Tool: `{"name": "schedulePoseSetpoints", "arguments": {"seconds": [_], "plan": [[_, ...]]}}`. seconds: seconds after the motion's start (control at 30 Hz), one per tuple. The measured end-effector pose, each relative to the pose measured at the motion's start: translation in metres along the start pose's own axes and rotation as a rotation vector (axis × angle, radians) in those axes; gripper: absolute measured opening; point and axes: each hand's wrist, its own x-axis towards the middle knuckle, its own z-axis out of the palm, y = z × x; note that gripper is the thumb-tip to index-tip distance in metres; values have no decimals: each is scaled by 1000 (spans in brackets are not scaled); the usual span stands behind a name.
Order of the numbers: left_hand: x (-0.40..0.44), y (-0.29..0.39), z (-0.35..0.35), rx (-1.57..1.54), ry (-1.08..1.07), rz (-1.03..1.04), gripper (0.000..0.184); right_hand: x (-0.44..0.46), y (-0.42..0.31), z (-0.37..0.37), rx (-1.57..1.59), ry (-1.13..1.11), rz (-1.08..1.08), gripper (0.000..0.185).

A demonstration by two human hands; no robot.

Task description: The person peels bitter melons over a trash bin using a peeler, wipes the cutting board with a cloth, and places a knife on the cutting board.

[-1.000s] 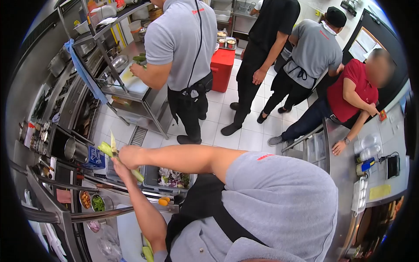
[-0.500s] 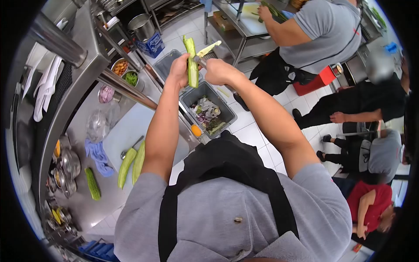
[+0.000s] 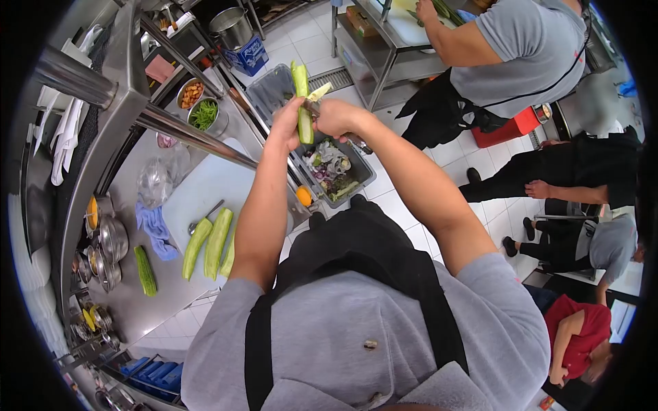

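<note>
My left hand (image 3: 286, 123) is closed around a long pale green cucumber piece (image 3: 301, 79), held upright over the waste bins. My right hand (image 3: 336, 118) grips a metal utensil (image 3: 358, 143); its handle sticks out below the fist and its working end meets the cucumber, too covered to tell its kind. A pale strip of pulp (image 3: 320, 90) hangs out beside it. Under my hands stands a grey bin (image 3: 367, 179) holding scraps and peelings. On the white cutting board (image 3: 236, 183) to the left lie several cucumber pieces (image 3: 218, 236) and a spoon (image 3: 205, 218).
A whole cucumber (image 3: 144, 270) and a blue cloth (image 3: 157, 231) lie on the steel counter. A metal post (image 3: 199, 137) crosses near my left forearm. Bowls of greens (image 3: 203, 115) and orange cubes (image 3: 190, 94) stand beyond. A co-worker (image 3: 524, 51) works to the right.
The cucumber and both hands have shifted slightly down in view. The pulp strip, stretched up and right before, now sits lower and closer to the cucumber. More cucumber pieces show on the board.
</note>
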Motion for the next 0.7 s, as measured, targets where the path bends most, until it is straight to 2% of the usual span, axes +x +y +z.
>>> {"name": "schedulePoseSetpoints", "arguments": {"seconds": [0.07,0.1,0.17,0.2,0.27,0.3,0.5,0.7], "plan": [[-11,5,2,147,124,48,31,-3,-2,0,-67,20,-32,22],[-11,1,-3,151,123,49,31,-8,-5,-2,-64,22,-33,22],[-7,-9,-15,153,66,222,35,-17,-14,-6,-100,14,-58,25],[-14,-8,-9,155,64,233,35,-17,-16,-5,-105,21,-66,25],[-36,-4,8,-41,130,265,38,-18,-18,-1,-103,38,-109,29],[-40,-2,11,-53,135,259,39,-22,-19,-1,-110,40,-188,22],[-34,11,5,199,166,248,39,-25,-22,2,-232,23,-218,23],[-19,17,0,244,116,214,36,-25,-24,-10,-178,15,-151,25]]}}
